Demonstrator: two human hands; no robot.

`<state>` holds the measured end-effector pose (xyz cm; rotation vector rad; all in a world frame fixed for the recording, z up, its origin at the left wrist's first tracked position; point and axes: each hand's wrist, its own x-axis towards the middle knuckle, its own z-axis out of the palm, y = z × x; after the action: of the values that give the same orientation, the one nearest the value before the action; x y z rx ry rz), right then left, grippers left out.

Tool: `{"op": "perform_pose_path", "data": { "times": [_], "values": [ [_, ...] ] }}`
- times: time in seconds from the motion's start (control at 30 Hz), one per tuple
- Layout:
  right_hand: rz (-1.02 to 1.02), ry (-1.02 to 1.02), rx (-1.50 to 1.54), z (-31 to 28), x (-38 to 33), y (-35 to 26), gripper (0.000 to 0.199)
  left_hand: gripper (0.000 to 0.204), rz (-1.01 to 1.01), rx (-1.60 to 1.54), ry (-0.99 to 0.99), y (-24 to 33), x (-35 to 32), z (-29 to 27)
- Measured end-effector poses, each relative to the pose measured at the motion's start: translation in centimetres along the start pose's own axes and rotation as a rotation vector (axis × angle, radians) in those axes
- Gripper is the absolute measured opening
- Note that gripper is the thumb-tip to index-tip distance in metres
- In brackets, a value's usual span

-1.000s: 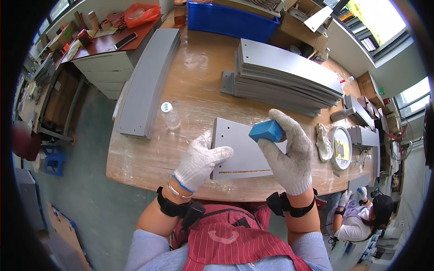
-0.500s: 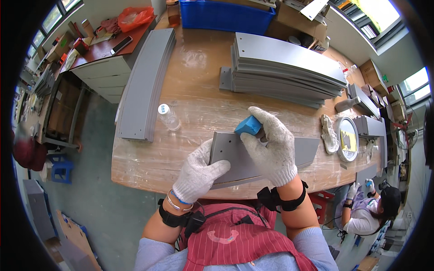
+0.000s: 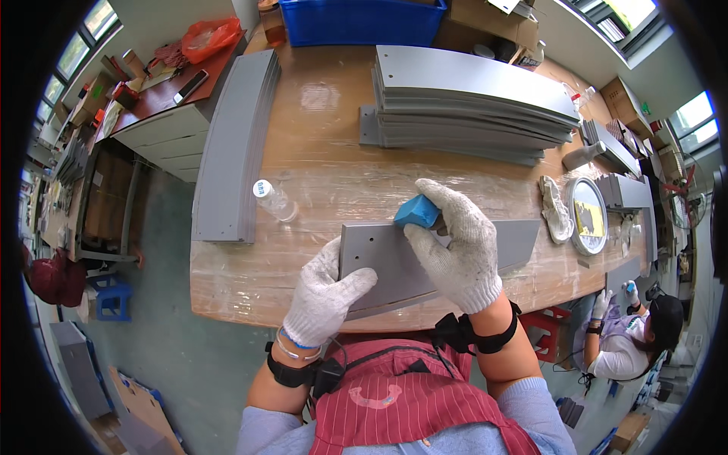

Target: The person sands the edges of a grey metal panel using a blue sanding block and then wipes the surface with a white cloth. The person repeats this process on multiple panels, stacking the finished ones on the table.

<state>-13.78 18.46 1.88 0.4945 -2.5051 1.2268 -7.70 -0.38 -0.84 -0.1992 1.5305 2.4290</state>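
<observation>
A grey panel (image 3: 394, 264) with small holes near its left end is held tilted at the table's front edge. My left hand (image 3: 321, 294), in a white knit glove, grips that left end, its thumb on the face. In my gloved right hand (image 3: 459, 254) is a blue block (image 3: 416, 212), pinched between thumb and fingers against the panel's upper edge. The right hand covers part of the panel's middle. Beyond the left hand, a clear bottle (image 3: 280, 205) with a white cap stands on the table.
Grey panels are stacked at the left (image 3: 233, 144) and the back (image 3: 470, 95) of the film-covered table (image 3: 318, 163). To the right are a crumpled white glove (image 3: 556, 210) and a round tub lid (image 3: 588, 241). A co-worker (image 3: 633, 334) works at the lower right.
The panel's left end and my left hand have shifted slightly left. Along the upper edge, the blue block is now farther from that end. The whole view has turned a little.
</observation>
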Motion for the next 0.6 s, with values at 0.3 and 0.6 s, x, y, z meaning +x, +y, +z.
{"op": "perform_pose_path", "data": {
  "times": [0.3,0.6],
  "values": [
    [-0.116,-0.031,0.022,0.9,0.3,-1.2,0.053,0.053,-0.005,0.063,0.184,-0.3,-0.2,-0.2],
    [0.398,0.210,-0.261,-5.5,-5.8,14.3,0.041,0.050,0.125,0.197,0.322,-1.0,-1.3,-3.5]
  ]
}}
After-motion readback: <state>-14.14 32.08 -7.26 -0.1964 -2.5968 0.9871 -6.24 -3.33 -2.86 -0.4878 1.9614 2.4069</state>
